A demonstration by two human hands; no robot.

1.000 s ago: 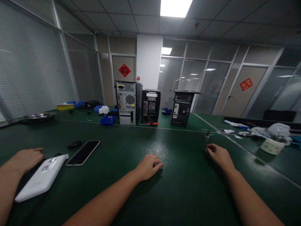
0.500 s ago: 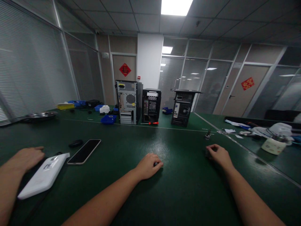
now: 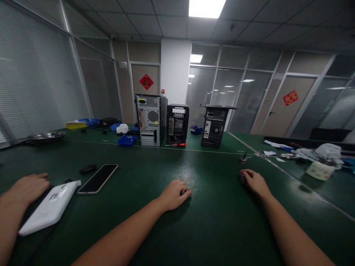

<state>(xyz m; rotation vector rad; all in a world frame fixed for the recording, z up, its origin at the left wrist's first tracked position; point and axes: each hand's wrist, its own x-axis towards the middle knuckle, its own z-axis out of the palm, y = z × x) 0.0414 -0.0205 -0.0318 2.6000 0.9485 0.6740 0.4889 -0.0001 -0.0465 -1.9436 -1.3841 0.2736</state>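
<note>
My left hand [image 3: 175, 195] rests on the green table [image 3: 210, 225], its fingers curled round a small dark piece [image 3: 182, 192] that is mostly hidden. To the right, my right hand [image 3: 255, 181] pinches a small dark block [image 3: 242, 179] between thumb and fingers, low at the tabletop. What kind of part either one is does not show. Just beyond the right hand stands a small metallic, dark object [image 3: 244, 157]. Left of my left hand lies a phone [image 3: 98, 178], screen up.
At far left another person's hand [image 3: 29, 186] lies by a white flat device [image 3: 51, 208]. Three computer cases [image 3: 149, 122] stand at the back, with a red screwdriver [image 3: 180, 144] and blue bins [image 3: 127, 140] near them. On the right are a pale jar [image 3: 321, 169] and papers [image 3: 269, 153].
My right hand has shifted slightly left with the dark block, and more of the block shows. My left hand stays in place. The view has turned a little.
</note>
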